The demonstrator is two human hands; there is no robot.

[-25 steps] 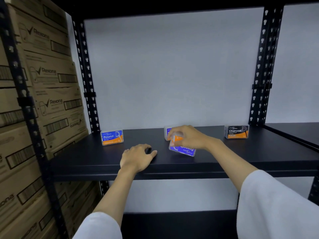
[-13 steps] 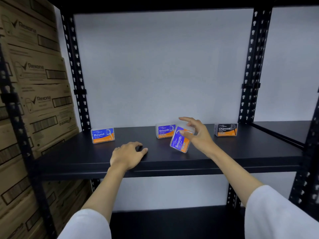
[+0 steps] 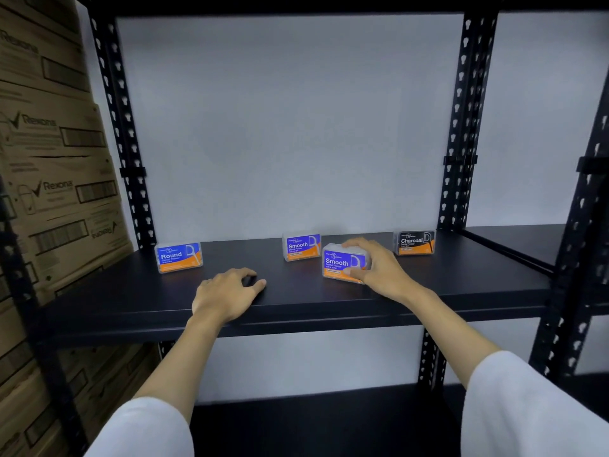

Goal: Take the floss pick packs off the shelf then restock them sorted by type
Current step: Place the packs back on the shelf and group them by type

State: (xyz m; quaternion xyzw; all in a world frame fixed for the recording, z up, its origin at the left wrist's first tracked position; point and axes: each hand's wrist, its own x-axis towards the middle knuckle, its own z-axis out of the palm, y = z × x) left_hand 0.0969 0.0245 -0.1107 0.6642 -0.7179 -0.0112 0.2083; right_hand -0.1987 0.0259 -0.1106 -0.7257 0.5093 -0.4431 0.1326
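A black shelf board (image 3: 296, 308) carries several floss pick packs. A blue and orange "Round" pack (image 3: 179, 257) stands at the back left. A "Smooth" pack (image 3: 301, 246) stands at the back middle. In front of it and slightly to its right a second "Smooth" pack (image 3: 341, 264) stands upright on the board, and my right hand (image 3: 379, 267) grips it from the right, fingers over its top and thumb at its lower front. A black "Charcoal" pack (image 3: 414, 242) stands at the back right. My left hand (image 3: 227, 293) rests palm down near the front edge, holding nothing.
Stacked brown cardboard cartons (image 3: 56, 179) fill the rack on the left. Black perforated uprights (image 3: 459, 120) frame the bay, with a white wall behind. Another shelf board (image 3: 514, 235) continues to the right, and a lower board (image 3: 313, 420) lies beneath.
My right hand turned the second "Smooth" pack from upside down, through a tilt, to upright and set it on the board. The left hand stayed on the shelf.
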